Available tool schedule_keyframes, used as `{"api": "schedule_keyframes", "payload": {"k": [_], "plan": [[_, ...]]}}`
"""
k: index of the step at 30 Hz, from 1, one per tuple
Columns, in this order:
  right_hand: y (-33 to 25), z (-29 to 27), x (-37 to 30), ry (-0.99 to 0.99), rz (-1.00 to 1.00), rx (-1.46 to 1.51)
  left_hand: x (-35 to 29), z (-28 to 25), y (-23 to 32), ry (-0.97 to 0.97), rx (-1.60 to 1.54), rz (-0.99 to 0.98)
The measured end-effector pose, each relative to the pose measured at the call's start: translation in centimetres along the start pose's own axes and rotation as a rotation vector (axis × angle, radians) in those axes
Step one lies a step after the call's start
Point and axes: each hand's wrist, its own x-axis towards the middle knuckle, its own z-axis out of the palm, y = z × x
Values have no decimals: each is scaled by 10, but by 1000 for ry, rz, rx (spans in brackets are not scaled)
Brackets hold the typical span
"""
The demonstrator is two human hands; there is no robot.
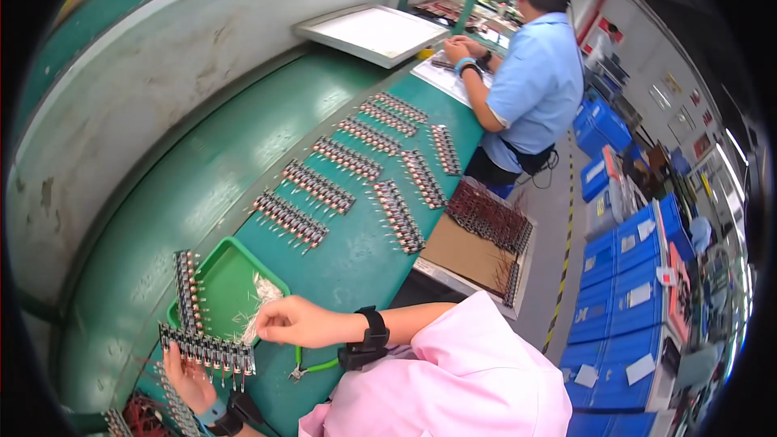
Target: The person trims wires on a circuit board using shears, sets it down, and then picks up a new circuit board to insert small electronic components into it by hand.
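Head view, lower left: left hand (192, 382) grips a component strip (212, 349); right hand (301, 323), grip unclear, apparently sorting white pieces (265, 291); next likely needs precise pinching.

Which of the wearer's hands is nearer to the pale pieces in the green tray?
Right: the right hand is at the edge of the pale pieces; the left hand is farther off, holding a component strip at the near end of the green tray.

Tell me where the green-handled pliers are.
In the head view, the green-handled pliers lie on the green tabletop, below the right hand and right of the green tray.
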Motion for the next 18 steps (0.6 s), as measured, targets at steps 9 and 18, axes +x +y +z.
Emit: {"api": "schedule_keyframes", "payload": {"k": [9, 18], "plan": [[-21, -10, -116, -79, 178, 301, -96, 46, -25, -126, 30, -28], [-29, -11, -180, 12, 212, 356, -148, 57, -35, -155, 72, -69]]}}
